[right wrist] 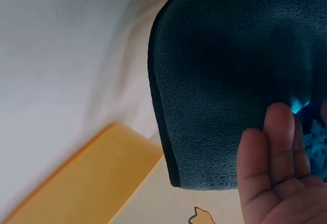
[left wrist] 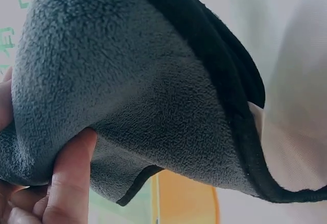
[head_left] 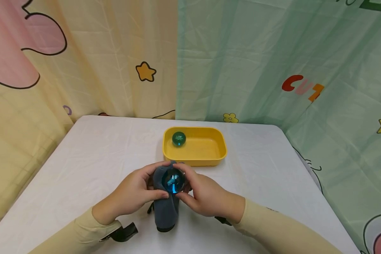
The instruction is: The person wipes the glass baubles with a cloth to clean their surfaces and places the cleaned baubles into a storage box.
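Observation:
Both hands meet in front of the yellow tray in the head view. My left hand (head_left: 134, 188) grips a dark grey fleecy cloth (head_left: 165, 211) with a black edge; its lower part hangs down toward the table. Fingers and thumb of my right hand (head_left: 206, 192) hold a clear blue glass ball (head_left: 173, 180) against the cloth. In the right wrist view the blue ball (right wrist: 317, 145) shows partly behind the fingers, with the cloth (right wrist: 219, 91) spread behind it. The left wrist view has the cloth (left wrist: 127, 71) pinched near the thumb, the ball hidden there.
A yellow tray (head_left: 203, 162) stands just beyond the hands, with a green glass ball (head_left: 179, 139) in its left part. The table has a white cover (head_left: 114, 148). Printed curtains (head_left: 209, 63) hang behind and at the sides. A black strap end (head_left: 125, 233) sticks out at the left wrist.

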Demonstrator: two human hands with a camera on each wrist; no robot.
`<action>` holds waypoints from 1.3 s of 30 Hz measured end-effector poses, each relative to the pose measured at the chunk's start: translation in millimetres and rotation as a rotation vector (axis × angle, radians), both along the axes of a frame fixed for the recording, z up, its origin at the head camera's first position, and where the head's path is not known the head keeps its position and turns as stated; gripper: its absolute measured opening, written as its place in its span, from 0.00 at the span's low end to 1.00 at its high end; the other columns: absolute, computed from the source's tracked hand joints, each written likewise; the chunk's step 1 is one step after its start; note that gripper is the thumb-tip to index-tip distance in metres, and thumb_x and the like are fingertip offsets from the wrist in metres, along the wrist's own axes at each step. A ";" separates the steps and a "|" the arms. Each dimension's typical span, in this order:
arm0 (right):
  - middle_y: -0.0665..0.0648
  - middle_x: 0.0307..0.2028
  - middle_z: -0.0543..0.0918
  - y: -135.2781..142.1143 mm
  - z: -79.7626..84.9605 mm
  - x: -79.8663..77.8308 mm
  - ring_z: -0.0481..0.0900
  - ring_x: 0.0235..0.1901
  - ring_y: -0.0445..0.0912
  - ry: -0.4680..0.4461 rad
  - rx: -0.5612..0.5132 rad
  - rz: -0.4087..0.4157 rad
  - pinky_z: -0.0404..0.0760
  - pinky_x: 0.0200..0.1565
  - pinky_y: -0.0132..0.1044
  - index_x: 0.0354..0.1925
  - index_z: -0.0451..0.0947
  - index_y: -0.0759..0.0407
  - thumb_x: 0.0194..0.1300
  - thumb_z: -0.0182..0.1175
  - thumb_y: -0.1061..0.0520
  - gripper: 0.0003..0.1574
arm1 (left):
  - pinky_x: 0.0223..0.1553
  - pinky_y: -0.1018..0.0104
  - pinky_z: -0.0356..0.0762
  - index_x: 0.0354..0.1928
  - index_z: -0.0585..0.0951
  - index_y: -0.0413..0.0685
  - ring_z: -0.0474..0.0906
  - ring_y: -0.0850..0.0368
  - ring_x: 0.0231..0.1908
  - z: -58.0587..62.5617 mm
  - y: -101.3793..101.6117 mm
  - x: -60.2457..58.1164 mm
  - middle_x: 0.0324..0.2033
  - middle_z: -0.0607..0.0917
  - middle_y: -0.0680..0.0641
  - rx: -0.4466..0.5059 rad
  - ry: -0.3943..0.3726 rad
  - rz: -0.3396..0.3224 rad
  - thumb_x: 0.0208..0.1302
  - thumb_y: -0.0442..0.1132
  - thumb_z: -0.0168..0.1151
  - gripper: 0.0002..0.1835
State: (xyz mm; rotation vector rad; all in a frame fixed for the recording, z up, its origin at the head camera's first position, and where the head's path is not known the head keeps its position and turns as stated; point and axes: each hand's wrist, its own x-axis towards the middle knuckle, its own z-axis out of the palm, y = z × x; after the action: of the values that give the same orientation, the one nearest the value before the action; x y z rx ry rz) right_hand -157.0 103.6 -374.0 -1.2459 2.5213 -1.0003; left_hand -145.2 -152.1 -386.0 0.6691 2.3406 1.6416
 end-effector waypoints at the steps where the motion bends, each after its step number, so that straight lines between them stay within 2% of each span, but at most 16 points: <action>1: 0.57 0.51 0.86 0.2 -0.2 -0.4 0.84 0.42 0.38 0.026 0.011 0.000 0.86 0.46 0.27 0.79 0.46 0.56 0.75 0.66 0.58 0.48 | 0.45 0.65 0.90 0.77 0.69 0.48 0.87 0.58 0.48 0.6 -0.2 0.0 0.60 0.84 0.38 0.005 -0.001 -0.001 0.62 0.42 0.78 0.43; 4: 0.58 0.49 0.86 0.4 1.2 -0.9 0.84 0.41 0.39 0.057 0.023 -0.005 0.86 0.46 0.28 0.76 0.46 0.57 0.75 0.65 0.60 0.47 | 0.46 0.64 0.90 0.77 0.69 0.48 0.88 0.57 0.47 3.5 -0.1 0.3 0.60 0.85 0.39 0.028 -0.011 -0.007 0.62 0.41 0.79 0.43; 8: 0.54 0.40 0.87 2.1 3.5 -2.0 0.82 0.35 0.37 0.050 0.011 -0.006 0.86 0.41 0.29 0.74 0.50 0.58 0.74 0.67 0.58 0.44 | 0.46 0.64 0.90 0.77 0.68 0.46 0.88 0.57 0.48 6.3 -0.4 1.5 0.59 0.85 0.37 0.057 -0.026 -0.027 0.63 0.41 0.78 0.43; 11: 0.48 0.29 0.82 3.3 4.7 -3.7 0.74 0.26 0.33 -0.018 -0.014 -0.008 0.81 0.33 0.27 0.72 0.55 0.60 0.73 0.68 0.55 0.41 | 0.47 0.63 0.90 0.77 0.68 0.46 0.88 0.56 0.48 6.4 -0.3 2.3 0.58 0.85 0.37 0.070 -0.034 -0.038 0.63 0.41 0.78 0.43; 14: 0.46 0.24 0.79 3.3 4.2 -5.1 0.70 0.22 0.33 -0.142 -0.054 -0.022 0.76 0.27 0.27 0.68 0.61 0.61 0.76 0.65 0.53 0.33 | 0.46 0.63 0.90 0.77 0.68 0.44 0.88 0.55 0.48 6.4 0.0 3.3 0.57 0.86 0.36 0.088 -0.036 -0.052 0.64 0.40 0.77 0.43; 16: 0.48 0.26 0.81 2.4 3.5 -4.9 0.72 0.23 0.33 -0.209 -0.082 -0.046 0.77 0.28 0.27 0.64 0.67 0.62 0.78 0.62 0.52 0.25 | 0.45 0.63 0.90 0.77 0.67 0.42 0.88 0.56 0.46 6.1 0.1 4.1 0.56 0.86 0.36 0.096 -0.039 -0.062 0.64 0.40 0.77 0.42; 18: 0.50 0.31 0.86 1.1 2.1 -4.3 0.76 0.27 0.34 -0.233 -0.104 -0.075 0.82 0.33 0.28 0.60 0.74 0.62 0.80 0.59 0.51 0.19 | 0.44 0.63 0.90 0.77 0.67 0.41 0.88 0.57 0.44 5.5 0.4 4.7 0.55 0.86 0.36 0.094 -0.041 -0.070 0.65 0.39 0.76 0.42; 21: 0.51 0.39 0.89 -1.5 0.9 -1.9 0.80 0.34 0.34 -0.208 -0.123 -0.111 0.85 0.40 0.30 0.60 0.80 0.60 0.81 0.58 0.48 0.20 | 0.42 0.64 0.90 0.77 0.68 0.42 0.88 0.58 0.42 3.7 1.2 4.8 0.54 0.87 0.38 0.066 -0.043 -0.055 0.64 0.40 0.77 0.42; 23: 0.50 0.39 0.89 -2.4 0.7 0.0 0.79 0.33 0.34 -0.167 -0.119 -0.125 0.85 0.38 0.30 0.66 0.76 0.58 0.80 0.59 0.46 0.25 | 0.42 0.64 0.90 0.77 0.68 0.43 0.88 0.59 0.42 2.7 1.4 4.2 0.53 0.87 0.38 0.048 -0.036 -0.046 0.64 0.40 0.77 0.42; 26: 0.50 0.38 0.87 -1.8 0.7 1.8 0.79 0.32 0.34 -0.114 -0.097 -0.115 0.83 0.34 0.29 0.76 0.62 0.54 0.78 0.63 0.47 0.37 | 0.44 0.64 0.90 0.77 0.69 0.45 0.88 0.59 0.44 1.3 1.1 2.7 0.54 0.87 0.40 0.035 -0.025 -0.034 0.63 0.41 0.78 0.42; 28: 0.50 0.42 0.87 -0.7 1.4 2.4 0.80 0.35 0.34 -0.077 -0.064 -0.093 0.85 0.38 0.28 0.78 0.55 0.52 0.76 0.65 0.50 0.43 | 0.45 0.63 0.90 0.77 0.69 0.46 0.88 0.59 0.45 0.9 0.4 1.4 0.55 0.87 0.40 0.040 -0.019 -0.034 0.63 0.42 0.78 0.42; 31: 0.53 0.54 0.85 -0.1 2.1 2.1 0.84 0.43 0.36 -0.022 -0.024 -0.049 0.87 0.48 0.30 0.78 0.53 0.54 0.74 0.67 0.54 0.45 | 0.46 0.63 0.90 0.77 0.69 0.48 0.88 0.58 0.47 1.3 -0.6 0.3 0.56 0.87 0.40 0.064 -0.029 -0.037 0.63 0.41 0.78 0.42; 33: 0.55 0.58 0.83 0.1 2.6 1.5 0.84 0.45 0.37 0.014 -0.014 -0.028 0.87 0.52 0.32 0.77 0.54 0.56 0.75 0.66 0.55 0.44 | 0.46 0.63 0.90 0.77 0.69 0.48 0.88 0.57 0.47 1.7 -1.1 0.2 0.55 0.87 0.39 0.082 -0.036 -0.041 0.63 0.40 0.78 0.42; 34: 0.56 0.57 0.84 0.3 2.6 1.1 0.84 0.45 0.37 0.027 -0.015 -0.022 0.88 0.50 0.32 0.77 0.55 0.57 0.75 0.66 0.55 0.42 | 0.46 0.62 0.90 0.77 0.69 0.48 0.88 0.56 0.47 2.1 -1.1 0.5 0.55 0.87 0.38 0.092 -0.041 -0.044 0.63 0.40 0.78 0.42; 36: 0.54 0.48 0.87 0.7 3.4 0.2 0.83 0.38 0.35 0.021 -0.026 -0.023 0.87 0.44 0.30 0.76 0.56 0.60 0.75 0.66 0.55 0.42 | 0.47 0.63 0.90 0.77 0.69 0.48 0.88 0.56 0.48 2.4 -1.0 1.4 0.56 0.86 0.38 0.094 -0.041 -0.042 0.63 0.40 0.78 0.42; 39: 0.53 0.32 0.87 1.0 4.7 -1.3 0.79 0.28 0.34 -0.112 -0.065 -0.038 0.83 0.32 0.29 0.71 0.61 0.63 0.76 0.65 0.55 0.35 | 0.45 0.63 0.90 0.77 0.69 0.48 0.88 0.57 0.46 2.6 0.1 3.3 0.55 0.86 0.39 0.076 -0.035 -0.035 0.63 0.42 0.78 0.42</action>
State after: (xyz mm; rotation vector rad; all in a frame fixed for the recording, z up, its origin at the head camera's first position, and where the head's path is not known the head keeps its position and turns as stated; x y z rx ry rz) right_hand -158.3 104.7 -369.3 -1.1290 2.4546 -1.1362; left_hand -141.9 -152.0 -383.4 0.6855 2.2394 1.7205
